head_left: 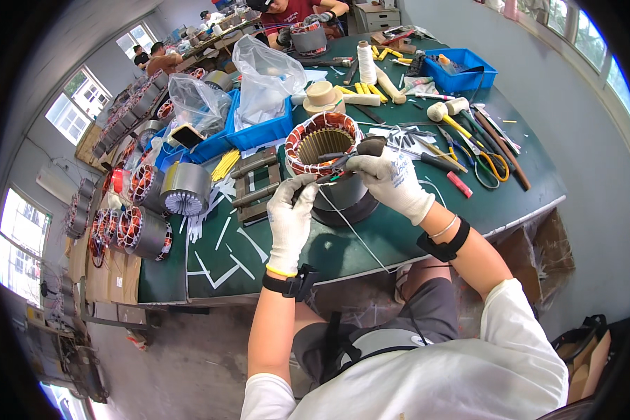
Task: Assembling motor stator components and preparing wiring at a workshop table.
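Observation:
A motor stator (350, 190) stands upright on the bench in front of me, its orange copper windings (299, 134) bound with white cord around the slotted bore. My left hand (290, 222), in a white glove with dark fingertips, is closed in a pinch on thin wire leads (323, 179) at the near rim. My right hand (397, 183), gloved alike, is closed around a dark hand tool (337, 162), seemingly pliers or cutters, its tip at the windings; the fingers partly hide it. A white cord (357, 236) runs from near the left fingertips down to the bench edge.
Left of the stator are a metal frame (255, 183), another stator (185, 187) and blue bins (266, 130) with plastic bags. Scissors (493, 168), a mallet (439, 113) and a blue tray (462, 78) lie to the right. Across the bench a person (294, 17) handles another stator.

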{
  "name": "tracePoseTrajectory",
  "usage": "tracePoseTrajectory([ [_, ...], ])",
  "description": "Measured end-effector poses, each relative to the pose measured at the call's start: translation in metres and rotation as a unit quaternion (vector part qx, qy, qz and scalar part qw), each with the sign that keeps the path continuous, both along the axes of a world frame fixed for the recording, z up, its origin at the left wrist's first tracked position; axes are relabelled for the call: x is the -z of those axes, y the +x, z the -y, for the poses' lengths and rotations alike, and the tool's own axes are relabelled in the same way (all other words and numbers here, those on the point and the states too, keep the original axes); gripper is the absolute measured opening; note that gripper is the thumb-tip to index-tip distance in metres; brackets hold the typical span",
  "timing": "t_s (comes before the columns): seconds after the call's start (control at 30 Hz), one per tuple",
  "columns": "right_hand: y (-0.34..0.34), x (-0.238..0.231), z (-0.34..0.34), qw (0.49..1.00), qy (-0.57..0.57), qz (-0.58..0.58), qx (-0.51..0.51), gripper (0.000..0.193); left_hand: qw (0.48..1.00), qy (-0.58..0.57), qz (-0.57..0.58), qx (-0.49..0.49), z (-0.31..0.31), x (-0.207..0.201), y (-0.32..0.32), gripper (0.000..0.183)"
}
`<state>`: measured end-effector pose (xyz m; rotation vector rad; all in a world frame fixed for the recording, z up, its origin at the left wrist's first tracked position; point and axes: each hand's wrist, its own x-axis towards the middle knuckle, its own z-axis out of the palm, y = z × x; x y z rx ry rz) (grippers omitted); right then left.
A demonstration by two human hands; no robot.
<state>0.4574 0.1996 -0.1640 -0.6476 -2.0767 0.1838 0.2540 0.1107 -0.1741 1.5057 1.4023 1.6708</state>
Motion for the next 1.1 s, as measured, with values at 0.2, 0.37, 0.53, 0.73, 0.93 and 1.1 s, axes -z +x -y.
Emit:
tracePoseTrajectory([
  [0.2,-0.001,0.004,-0.002,1.000,-0.010,0.018,0.006,0.027,1.000,0.011,0.007,0.002,-0.002,0.003,-0.004,0.019],
  [0.37,0.001,0.007,-0.003,0.998,-0.025,0.038,0.031,0.027,0.992,0.026,-0.121,-0.011,0.000,-0.009,0.005,0.021],
  [0.53,-0.004,0.006,0.002,1.000,-0.020,-0.015,0.012,0.022,0.961,0.035,-0.255,-0.099,0.003,-0.014,0.017,0.029],
  [0.73,-0.004,0.008,0.004,0.997,-0.074,0.007,0.011,0.018,0.967,-0.038,-0.228,-0.110,-0.010,-0.009,0.030,0.035],
  [0.93,-0.004,0.006,-0.005,1.000,-0.008,-0.017,-0.008,0.015,0.955,-0.011,-0.273,-0.118,-0.015,-0.011,0.028,0.035],
  [1.1,0.011,-0.011,0.009,0.998,-0.042,0.014,0.044,0.019,0.939,0.101,-0.310,-0.112,-0.008,-0.017,0.018,0.029],
])
